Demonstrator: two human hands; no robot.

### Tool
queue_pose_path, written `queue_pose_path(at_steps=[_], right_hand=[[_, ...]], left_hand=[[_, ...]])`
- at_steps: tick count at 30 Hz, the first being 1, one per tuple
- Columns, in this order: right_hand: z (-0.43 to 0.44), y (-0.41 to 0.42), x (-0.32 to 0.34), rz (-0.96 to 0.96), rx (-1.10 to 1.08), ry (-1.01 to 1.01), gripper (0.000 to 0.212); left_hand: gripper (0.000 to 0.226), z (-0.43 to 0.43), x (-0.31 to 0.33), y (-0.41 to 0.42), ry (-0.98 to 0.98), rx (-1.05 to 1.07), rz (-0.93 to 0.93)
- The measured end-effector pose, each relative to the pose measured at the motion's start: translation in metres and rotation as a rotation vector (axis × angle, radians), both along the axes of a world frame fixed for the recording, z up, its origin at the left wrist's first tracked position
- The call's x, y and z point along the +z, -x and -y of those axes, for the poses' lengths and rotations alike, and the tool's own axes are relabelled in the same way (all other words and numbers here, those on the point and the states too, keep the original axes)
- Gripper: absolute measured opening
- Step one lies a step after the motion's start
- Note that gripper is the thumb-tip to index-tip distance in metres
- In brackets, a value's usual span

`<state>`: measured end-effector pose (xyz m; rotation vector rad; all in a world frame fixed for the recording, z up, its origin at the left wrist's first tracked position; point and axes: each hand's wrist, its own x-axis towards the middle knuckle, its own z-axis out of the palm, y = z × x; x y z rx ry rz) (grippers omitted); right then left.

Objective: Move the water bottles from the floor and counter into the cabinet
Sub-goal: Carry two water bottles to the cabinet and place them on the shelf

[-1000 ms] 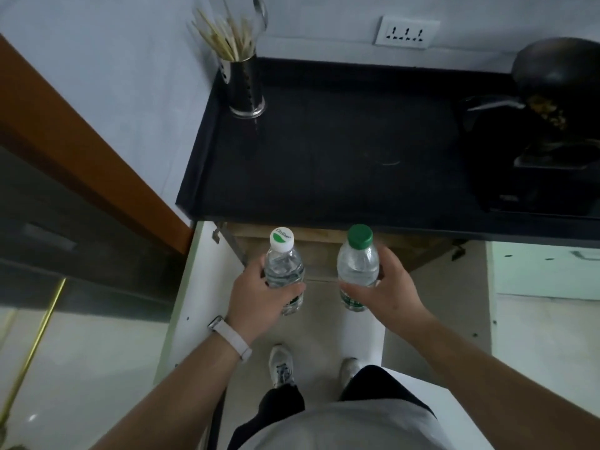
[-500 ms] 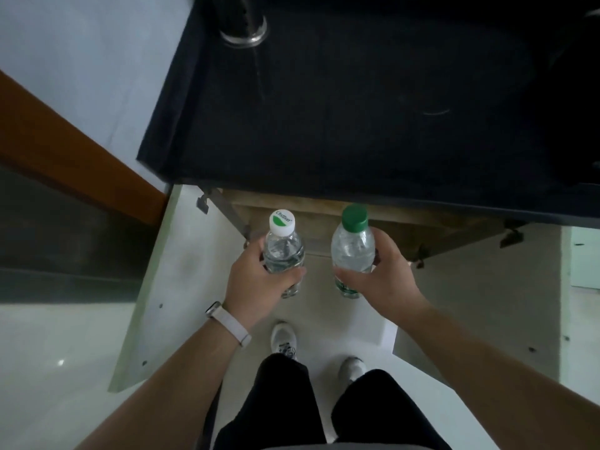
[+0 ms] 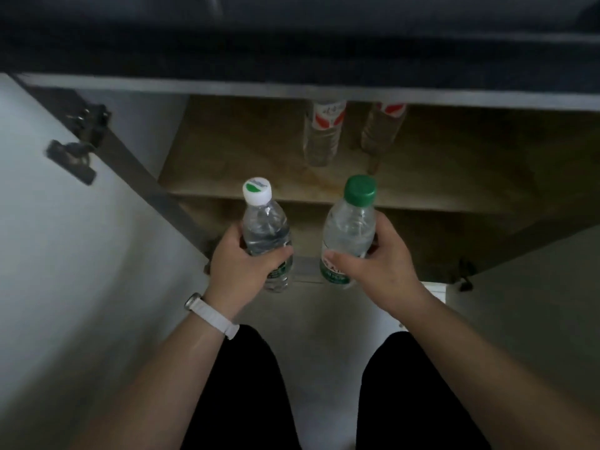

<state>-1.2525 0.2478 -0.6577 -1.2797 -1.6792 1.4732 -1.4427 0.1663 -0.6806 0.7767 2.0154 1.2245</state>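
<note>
1. I carry one water bottle in each hand, so both can go in on one trip. The white-capped bottle [image 3: 264, 228] is in my left hand [image 3: 242, 254] and the green-capped bottle [image 3: 350, 228] is in my right hand [image 3: 373, 264].
2. Both bottles are upright, caps up, in the air just in front of the open cabinet [image 3: 233, 164] and below the dark surface [image 3: 292, 43]. Neither touches the shelf. Upright makes sense to me, since they are meant to stand on their bases.
3. I grip each one around the middle of its body. I judge this leaves the base free to be set down.
4. My left hand is clamped on the white-capped bottle, with the thumb across the near side and the fingers curled round the far side. A white watch strap [image 3: 211, 315] sits on that wrist.
5. My right hand is clamped on the green-capped bottle, with the thumb lying across the front just above the label and the fingers wrapped behind.
6. My hands are apart. The two bottles are side by side with a gap between them, not touching.
7. Two red-labelled bottles [image 3: 323, 134] already stand toward the back of the shelf, which has bare wood in front of them and to their left.
8. The left cabinet door [image 3: 81, 254] hangs wide open on its hinge [image 3: 78, 141], so I expect nothing blocks the way in.
</note>
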Motion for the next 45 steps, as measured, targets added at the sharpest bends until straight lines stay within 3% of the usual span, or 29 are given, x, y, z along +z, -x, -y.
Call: queue_pose_path(at_steps=[8,18,27,31,38,45], right_hand=[[-0.023,0.008,-0.050,-0.036,0.013,-0.082,0.061],[-0.050,0.048,-0.019,-0.121,0.143,-0.089,0.056],[-0.073,0.082,0.000,-0.163,0.103,-0.192,0.049],[-0.087,0.099,0.004,-0.183,0.071,-0.219,0.053],[-0.112,0.143,0.001,-0.202,0.028,-0.248,0.057],[-0.140,0.186,-0.016,-0.155,0.025,-0.306,0.066]], left_hand=[[0.057,-0.021,-0.050,-0.001,-0.095,0.007,-0.007],[0.053,-0.042,-0.023,0.037,-0.208,0.044,-0.082],[0.050,-0.064,0.008,0.066,-0.320,0.098,-0.150],[0.043,-0.077,0.022,0.080,-0.363,0.122,-0.203],[0.056,-0.102,0.020,0.110,-0.384,0.153,-0.226],[0.055,-0.123,0.011,0.136,-0.368,0.156,-0.226]])
